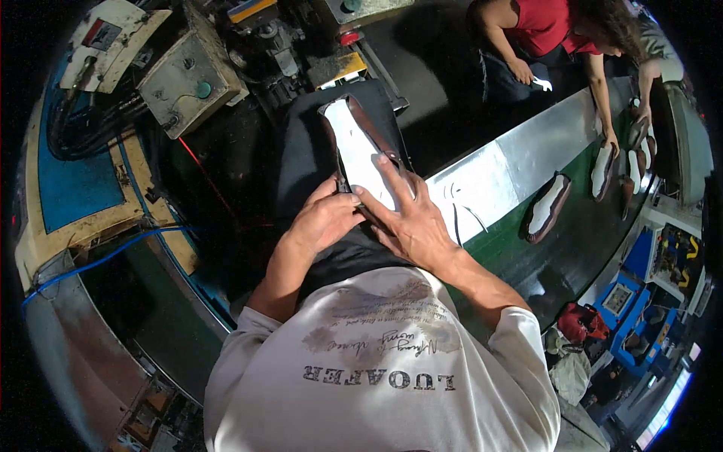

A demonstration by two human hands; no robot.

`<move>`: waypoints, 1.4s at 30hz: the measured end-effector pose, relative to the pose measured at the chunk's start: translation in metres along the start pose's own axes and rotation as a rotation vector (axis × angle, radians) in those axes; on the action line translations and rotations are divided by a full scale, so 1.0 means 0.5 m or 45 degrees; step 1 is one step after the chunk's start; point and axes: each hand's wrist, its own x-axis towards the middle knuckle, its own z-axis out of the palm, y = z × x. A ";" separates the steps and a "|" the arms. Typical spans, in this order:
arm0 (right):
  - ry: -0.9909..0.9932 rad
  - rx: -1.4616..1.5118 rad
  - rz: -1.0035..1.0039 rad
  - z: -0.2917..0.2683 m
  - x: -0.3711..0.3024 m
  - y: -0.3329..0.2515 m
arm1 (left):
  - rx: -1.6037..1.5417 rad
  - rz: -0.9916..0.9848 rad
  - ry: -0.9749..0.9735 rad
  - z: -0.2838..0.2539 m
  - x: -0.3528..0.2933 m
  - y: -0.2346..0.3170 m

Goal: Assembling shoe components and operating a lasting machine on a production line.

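Note:
A brown shoe upper with a white insole (348, 139) facing up lies over my lap on dark cloth (297, 143). My left hand (325, 217) is closed at its near left edge, fingertips pressed to the brown rim. My right hand (413, 222) grips the near right side, its fingers reaching over the white insole. Part of the near end is hidden under my hands. Close to my right wrist, a thin dark strip (471, 215) lies on the metal ledge (482, 177).
Right of me runs a green conveyor belt (501, 260) carrying a similar shoe (548, 207) and several more farther off. A co-worker in red (546, 26) reaches to one, holding a white piece (542, 83) in the other hand. Machinery with a control box (192, 75) stands ahead left.

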 end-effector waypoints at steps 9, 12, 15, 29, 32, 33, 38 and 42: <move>-0.015 0.177 -0.095 -0.006 0.016 0.015 | 1.569 0.815 0.839 -0.070 0.169 0.176; 0.022 0.148 -0.202 -0.017 0.035 0.003 | 1.829 0.915 0.844 -0.124 0.179 0.197; 0.146 0.184 -0.199 -0.071 0.041 0.015 | 1.301 0.717 0.667 -0.039 0.135 0.243; 0.778 0.061 -0.357 -0.281 0.691 -0.060 | 2.144 0.905 1.294 -0.311 0.302 0.249; 0.769 0.055 -0.344 -0.235 0.772 -0.056 | 2.097 0.896 1.298 -0.314 0.283 0.263; 0.761 0.059 -0.332 -0.219 0.788 -0.054 | 2.092 0.893 1.303 -0.317 0.282 0.269; 0.689 0.001 -0.295 -0.161 0.791 -0.068 | 2.002 0.846 1.344 -0.332 0.264 0.271; 0.799 -0.266 -0.357 -0.168 0.788 -0.066 | 2.013 0.700 1.295 -0.329 0.255 0.279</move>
